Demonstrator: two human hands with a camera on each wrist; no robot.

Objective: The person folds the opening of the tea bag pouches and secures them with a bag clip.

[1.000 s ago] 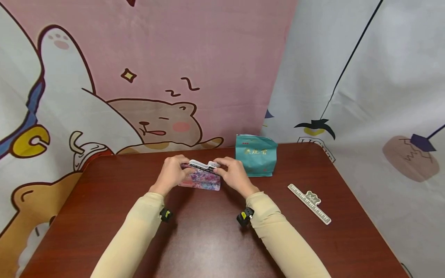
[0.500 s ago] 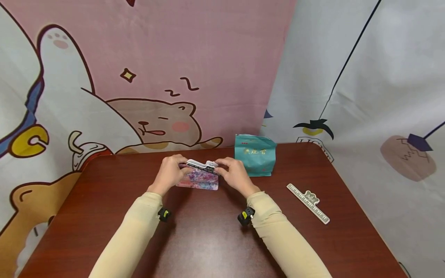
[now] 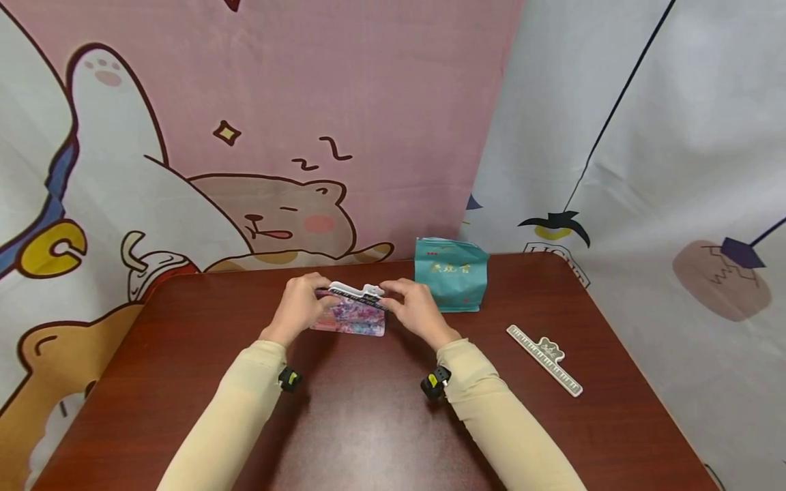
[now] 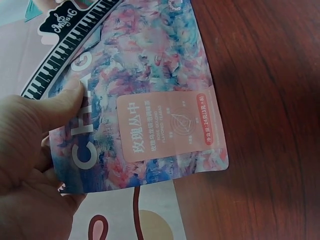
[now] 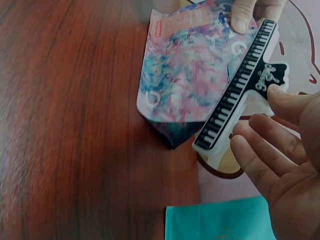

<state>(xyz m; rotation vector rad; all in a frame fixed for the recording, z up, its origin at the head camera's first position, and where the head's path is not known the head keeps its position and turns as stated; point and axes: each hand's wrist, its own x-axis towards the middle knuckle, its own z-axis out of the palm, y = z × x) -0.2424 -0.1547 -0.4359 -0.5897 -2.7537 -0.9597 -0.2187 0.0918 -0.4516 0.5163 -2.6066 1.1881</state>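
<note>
A pink, blue and purple tea pouch (image 4: 155, 60) stands on the table, its printed front facing me. My left hand (image 3: 299, 307) pinches its top corner, thumb on the front and fingers behind. Along the pouch's top edge lies a piano-key clip (image 5: 235, 95), black and white with a "Music" tab. My right hand (image 3: 416, 308) pinches that tab between thumb and index finger; its other fingers are spread loosely in the right wrist view. One end of the clip sticks out past the pouch's side. Whether its jaws bite on the pouch I cannot tell.
A teal pouch (image 3: 452, 278) with gold characters stands just beyond my right hand. A second piano-key clip (image 3: 545, 358), pale, lies flat to the right on the dark red-brown table (image 3: 368, 423). A cartoon-printed cloth (image 3: 393, 136) hangs behind the table's far edge.
</note>
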